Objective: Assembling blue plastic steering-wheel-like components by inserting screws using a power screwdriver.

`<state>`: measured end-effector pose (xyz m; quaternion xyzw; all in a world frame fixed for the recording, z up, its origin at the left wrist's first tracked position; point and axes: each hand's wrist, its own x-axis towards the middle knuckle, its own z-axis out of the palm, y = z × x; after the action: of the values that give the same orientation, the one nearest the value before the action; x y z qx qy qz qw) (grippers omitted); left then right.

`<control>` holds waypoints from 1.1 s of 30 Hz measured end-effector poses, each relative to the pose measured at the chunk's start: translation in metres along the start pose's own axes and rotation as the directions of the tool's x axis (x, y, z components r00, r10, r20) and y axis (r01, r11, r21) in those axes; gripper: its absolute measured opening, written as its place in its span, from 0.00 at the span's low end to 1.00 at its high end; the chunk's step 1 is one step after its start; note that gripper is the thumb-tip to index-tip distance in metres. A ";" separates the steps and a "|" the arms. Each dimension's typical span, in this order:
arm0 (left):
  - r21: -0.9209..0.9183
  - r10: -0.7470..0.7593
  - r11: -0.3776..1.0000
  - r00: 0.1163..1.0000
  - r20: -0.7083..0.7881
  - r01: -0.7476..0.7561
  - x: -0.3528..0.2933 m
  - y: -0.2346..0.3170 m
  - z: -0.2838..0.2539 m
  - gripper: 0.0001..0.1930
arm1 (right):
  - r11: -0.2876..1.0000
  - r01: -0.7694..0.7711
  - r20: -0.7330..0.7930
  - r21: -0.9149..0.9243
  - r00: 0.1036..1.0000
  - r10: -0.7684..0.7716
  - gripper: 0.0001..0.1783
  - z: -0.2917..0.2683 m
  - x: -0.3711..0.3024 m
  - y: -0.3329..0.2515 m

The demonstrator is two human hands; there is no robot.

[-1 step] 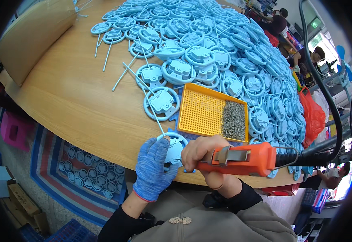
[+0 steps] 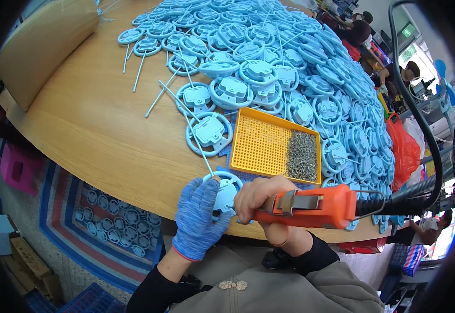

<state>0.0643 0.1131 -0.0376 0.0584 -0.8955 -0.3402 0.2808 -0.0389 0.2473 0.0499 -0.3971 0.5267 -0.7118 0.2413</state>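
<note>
In a blue knitted glove, my left hand (image 2: 199, 219) grips a light blue toy steering wheel (image 2: 226, 197) at the table's near edge. A thin blue rod (image 2: 199, 141) runs up and left from that wheel, across another wheel (image 2: 209, 130) lying just beyond. My bare right hand (image 2: 263, 197) is wrapped around an orange electric screwdriver (image 2: 337, 207) with a black cord. The tool's tip is hidden behind my fingers, beside the held wheel. Behind my hands sits a yellow perforated tray (image 2: 259, 143), its right end filled with small metal screws (image 2: 302, 156).
Similar wheels (image 2: 259, 73) form a big heap over the far and right table. A cardboard piece (image 2: 45, 52) stands at far left. On the floor, a striped bag (image 2: 66, 219) holds more wheels. A red plastic bag (image 2: 405, 151) hangs at right. Other people (image 2: 428, 229) work beyond.
</note>
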 end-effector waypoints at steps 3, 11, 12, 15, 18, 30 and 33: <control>-0.017 -0.019 1.000 1.000 0.009 0.019 0.000 -0.003 0.004 0.39 | 0.999 -0.005 0.034 -0.048 0.999 0.006 0.31 0.005 0.004 -0.002; -0.031 -0.033 0.999 0.999 -0.022 0.032 0.002 -0.003 0.001 0.39 | 0.997 -0.015 -0.006 -0.071 1.000 0.015 0.34 0.010 0.010 -0.003; -0.044 -0.041 0.998 0.999 -0.019 0.040 0.001 -0.002 0.000 0.38 | 1.000 0.003 -0.041 -0.023 0.999 -0.004 0.34 0.008 0.011 -0.005; -0.016 -0.030 0.999 1.000 0.004 0.030 0.010 0.009 -0.010 0.32 | 0.992 0.089 -0.104 0.089 0.991 -0.079 0.39 0.005 0.015 -0.006; 0.030 0.048 0.998 0.998 0.043 -0.050 0.011 0.003 -0.009 0.22 | 0.985 0.133 -0.159 0.106 0.981 -0.115 0.41 0.003 0.017 -0.009; 0.002 0.050 0.999 0.996 0.070 -0.050 0.013 0.008 -0.012 0.11 | 0.966 0.214 -0.159 0.143 0.969 -0.191 0.40 0.001 0.015 -0.018; 0.008 0.061 0.998 0.993 0.097 -0.062 0.014 0.007 -0.012 0.11 | 0.975 0.178 -0.178 0.134 0.972 -0.153 0.40 0.005 0.011 -0.022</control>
<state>0.0603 0.1075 -0.0190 0.0160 -0.9113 -0.3289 0.2472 -0.0397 0.2432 0.0751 -0.3595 0.4551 -0.7978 0.1650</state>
